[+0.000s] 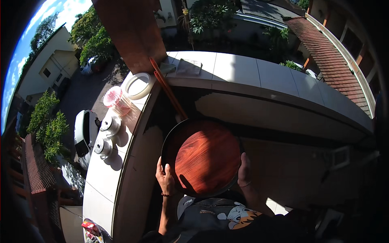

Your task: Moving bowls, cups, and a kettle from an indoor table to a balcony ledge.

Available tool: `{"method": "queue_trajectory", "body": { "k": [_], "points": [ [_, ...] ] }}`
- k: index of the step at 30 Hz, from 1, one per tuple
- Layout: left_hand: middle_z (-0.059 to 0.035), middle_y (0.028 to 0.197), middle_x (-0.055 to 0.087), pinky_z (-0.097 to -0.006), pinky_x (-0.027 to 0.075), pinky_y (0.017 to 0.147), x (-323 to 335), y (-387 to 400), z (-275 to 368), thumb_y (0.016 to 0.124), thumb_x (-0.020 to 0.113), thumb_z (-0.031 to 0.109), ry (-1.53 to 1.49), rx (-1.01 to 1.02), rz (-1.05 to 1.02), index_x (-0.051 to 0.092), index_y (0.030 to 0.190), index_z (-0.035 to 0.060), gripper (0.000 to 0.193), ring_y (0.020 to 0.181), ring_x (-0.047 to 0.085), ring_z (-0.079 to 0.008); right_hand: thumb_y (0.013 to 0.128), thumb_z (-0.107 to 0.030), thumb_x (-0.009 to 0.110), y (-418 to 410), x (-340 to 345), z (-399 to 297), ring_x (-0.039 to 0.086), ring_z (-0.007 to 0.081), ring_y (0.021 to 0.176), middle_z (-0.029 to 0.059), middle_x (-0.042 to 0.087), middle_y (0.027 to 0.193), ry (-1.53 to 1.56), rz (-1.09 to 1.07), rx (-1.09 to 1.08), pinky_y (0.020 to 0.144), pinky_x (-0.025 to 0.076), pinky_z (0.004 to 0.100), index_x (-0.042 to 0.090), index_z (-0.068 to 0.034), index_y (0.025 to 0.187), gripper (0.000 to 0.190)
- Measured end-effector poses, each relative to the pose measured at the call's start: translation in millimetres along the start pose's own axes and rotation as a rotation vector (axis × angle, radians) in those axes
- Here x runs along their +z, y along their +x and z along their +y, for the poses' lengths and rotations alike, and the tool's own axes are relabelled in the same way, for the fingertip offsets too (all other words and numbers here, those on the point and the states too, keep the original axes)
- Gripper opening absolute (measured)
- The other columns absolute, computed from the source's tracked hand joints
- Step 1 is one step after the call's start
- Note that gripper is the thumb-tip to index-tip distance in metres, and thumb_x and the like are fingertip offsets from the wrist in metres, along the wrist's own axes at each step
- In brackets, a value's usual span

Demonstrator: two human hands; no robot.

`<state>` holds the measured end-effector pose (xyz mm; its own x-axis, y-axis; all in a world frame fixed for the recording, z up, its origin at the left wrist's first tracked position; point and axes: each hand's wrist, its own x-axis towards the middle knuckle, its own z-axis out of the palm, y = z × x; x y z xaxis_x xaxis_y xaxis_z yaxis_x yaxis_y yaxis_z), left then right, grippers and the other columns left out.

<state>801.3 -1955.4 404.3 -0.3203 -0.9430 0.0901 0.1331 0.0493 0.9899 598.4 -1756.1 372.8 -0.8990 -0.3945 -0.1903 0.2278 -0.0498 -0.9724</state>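
A round tray with a red-brown wood-grain face and dark rim (206, 158) is held in front of my body, partly in sun and partly in shadow. My left hand (165, 177) grips its left edge, thumb at the rim. My right hand (244, 170) holds the right edge in shade. On the tiled ledge to the left stand two lidded cups on saucers, one (110, 126) behind the other (103, 146). Beyond them are a clear jar with a pink fluted lid (113, 97) and a white ring-shaped dish (137, 86).
The white tiled ledge (237, 68) turns a corner at a brown pillar (136, 36). Folded grey cloths (188, 67) lie there, beside orange-red poles (168, 91) leaning at the corner. Red packets (90, 227) sit at the ledge's lower left. A white vehicle (86, 133) is parked below.
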Motion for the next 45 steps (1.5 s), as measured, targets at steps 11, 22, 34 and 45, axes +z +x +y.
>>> {"method": "queue_trajectory", "body": {
  "k": [11,22,34,45],
  "points": [
    [0.0034,0.075,0.053,-0.0182,0.037,0.059,116,63,-38,0.091,0.053,0.02,0.123,-0.111,-0.549,0.057,0.094,0.0015,0.019,0.065,0.044,-0.0031,0.098,-0.035,0.032,-11,-52,13,0.046,0.0207,0.112,0.0166,0.051,0.12,0.139,0.619,-0.043,0.098,0.033,0.0311,0.047,0.009,0.119,0.051],
    [-0.008,0.103,0.056,-0.0265,0.042,0.082,256,88,0,0.09,0.052,0.02,-0.065,-0.318,-1.044,0.049,0.116,-0.0027,0.034,0.091,0.051,-0.0126,0.098,-0.035,0.033,-11,-56,-43,0.046,0.0197,0.112,0.0152,0.05,0.122,0.226,1.041,-0.109,0.098,0.033,0.0299,0.046,0.009,0.121,0.051],
    [-0.0082,0.103,0.057,-0.0282,0.041,0.085,362,40,-37,0.089,0.053,0.022,0.082,-0.21,-1.444,0.051,0.115,-0.0031,0.036,0.092,0.052,-0.0146,0.097,-0.034,0.035,-37,-96,-11,0.047,0.0194,0.111,0.0147,0.053,0.12,0.308,1.422,-0.153,0.097,0.033,0.0294,0.049,0.008,0.119,0.049],
    [-0.0071,0.102,0.058,-0.0286,0.04,0.085,483,-70,-39,0.088,0.055,0.021,0.143,-0.102,-1.507,0.053,0.113,-0.002,0.034,0.092,0.052,-0.015,0.097,-0.036,0.037,-35,-234,-7,0.046,0.0191,0.115,0.0148,0.052,0.122,0.439,1.537,-0.18,0.1,0.032,0.0291,0.048,0.008,0.122,0.052]
  ]
}}
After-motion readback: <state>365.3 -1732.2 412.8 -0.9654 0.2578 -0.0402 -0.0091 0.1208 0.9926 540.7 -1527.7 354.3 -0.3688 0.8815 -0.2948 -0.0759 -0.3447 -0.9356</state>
